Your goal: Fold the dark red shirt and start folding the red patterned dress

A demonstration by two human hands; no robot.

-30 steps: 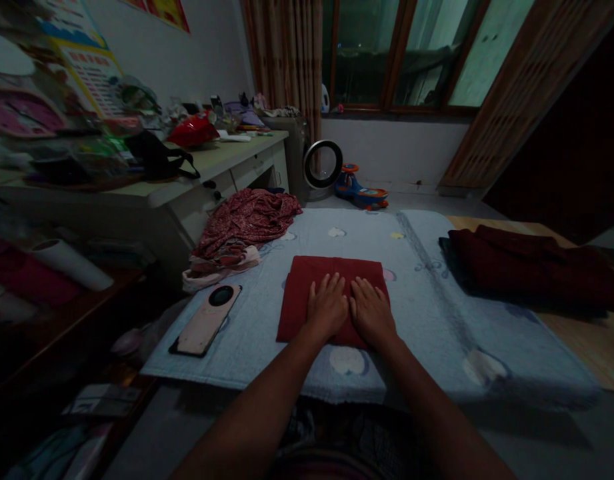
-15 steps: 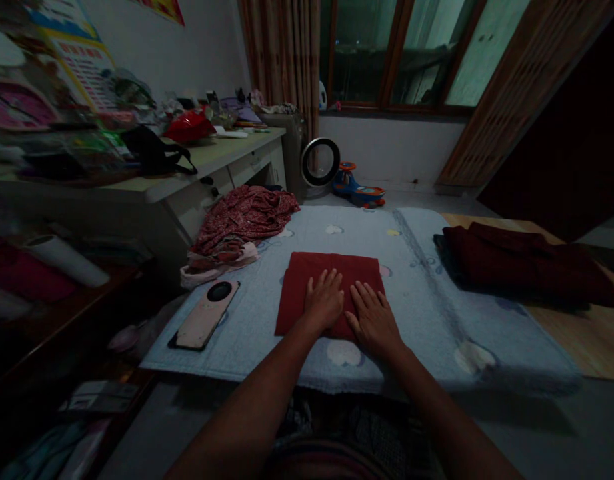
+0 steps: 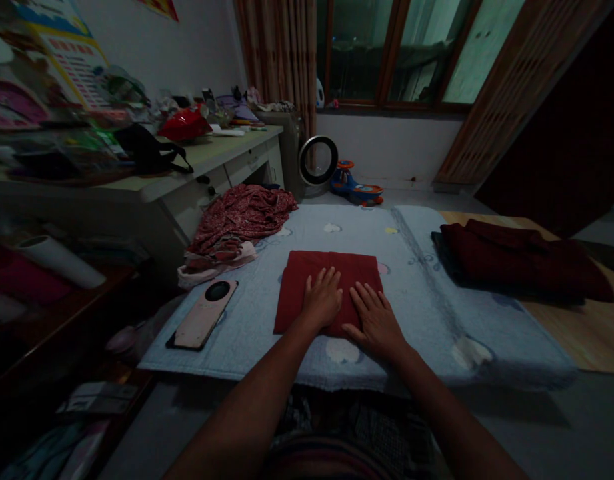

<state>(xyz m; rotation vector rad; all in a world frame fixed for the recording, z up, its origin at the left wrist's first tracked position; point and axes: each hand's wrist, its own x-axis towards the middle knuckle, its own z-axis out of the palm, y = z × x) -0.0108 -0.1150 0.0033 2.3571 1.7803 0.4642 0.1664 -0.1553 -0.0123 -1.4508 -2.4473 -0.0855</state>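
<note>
A folded red garment point(image 3: 299, 293) lies flat in front of me on a light blue cloth point(image 3: 267, 300) with heart shapes, which covers the table. My left hand point(image 3: 323, 298) rests palm down on the middle of the garment, its fingers stretched out. On the garment's right side, my right hand point(image 3: 375, 315) lies flat with fingers spread and the thumb pointing left. Neither hand grips anything. What kind of garment it is, I cannot tell from the folded shape.
Left of the garment lies a phone point(image 3: 205, 315), and behind it a heap of patterned red clothes point(image 3: 244, 217). Folded dark red clothes point(image 3: 517, 260) sit at the right on the wooden tabletop point(image 3: 597, 333). A cluttered desk point(image 3: 207, 160) stands at the back left.
My right hand has slid very slightly toward me, its thumb moving left along the garment's near edge. My left hand stays on the garment. The view has shifted a little.
</note>
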